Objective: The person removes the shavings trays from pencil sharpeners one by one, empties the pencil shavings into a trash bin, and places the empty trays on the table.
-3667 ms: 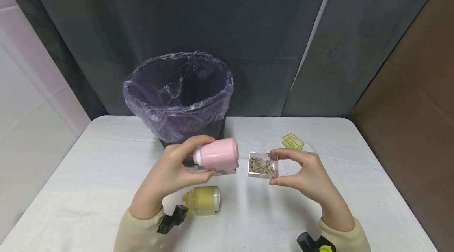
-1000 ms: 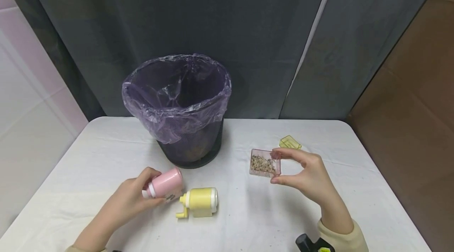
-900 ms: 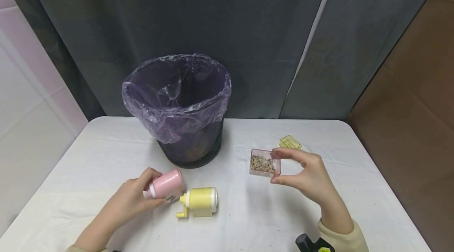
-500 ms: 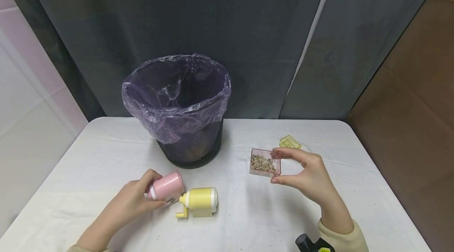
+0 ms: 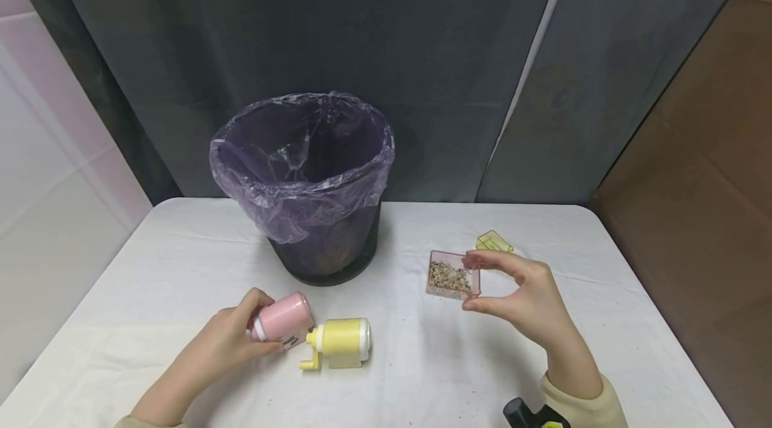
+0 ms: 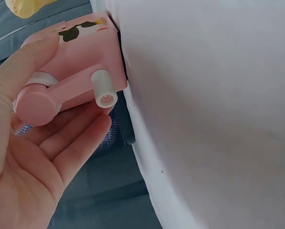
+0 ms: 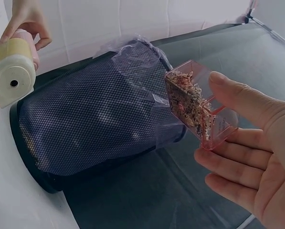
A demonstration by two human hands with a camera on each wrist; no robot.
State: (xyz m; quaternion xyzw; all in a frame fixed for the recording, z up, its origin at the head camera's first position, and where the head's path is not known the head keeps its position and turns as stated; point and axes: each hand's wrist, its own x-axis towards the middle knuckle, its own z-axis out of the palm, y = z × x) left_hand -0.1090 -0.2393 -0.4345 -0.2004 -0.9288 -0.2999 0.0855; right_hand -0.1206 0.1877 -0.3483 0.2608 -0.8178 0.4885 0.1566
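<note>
On the near part of the tabletop (image 5: 416,374), which is dotted with small dark specks, the yellow sharpener (image 5: 342,339) lies with its crank pointing left. Just beside it, to the left, the left-hand grip (image 5: 229,332) holds the pink sharpener (image 5: 285,316), thumb on one side and fingers on the other, its crank (image 6: 75,86) toward the wrist; whether it rests on the tabletop or touches the yellow one, I cannot tell. To the right and a little farther, the right-hand grip (image 5: 533,291) pinches the clear pink tray (image 5: 449,258) by one end, raised above the tabletop, with shavings (image 5: 448,275) in it.

Beyond, to the left, stands the mesh bin (image 5: 334,250) with a purple liner (image 5: 295,203) folded over its rim; to the right, past the pink tray, lies a clear yellow tray (image 5: 493,240). A dark curtain (image 5: 362,19) closes the far side.

As I judge it, the pink tray is already out of its sharpener but not yet emptied, while the yellow one shows no shavings and looks done; both trays remain to be fitted back
</note>
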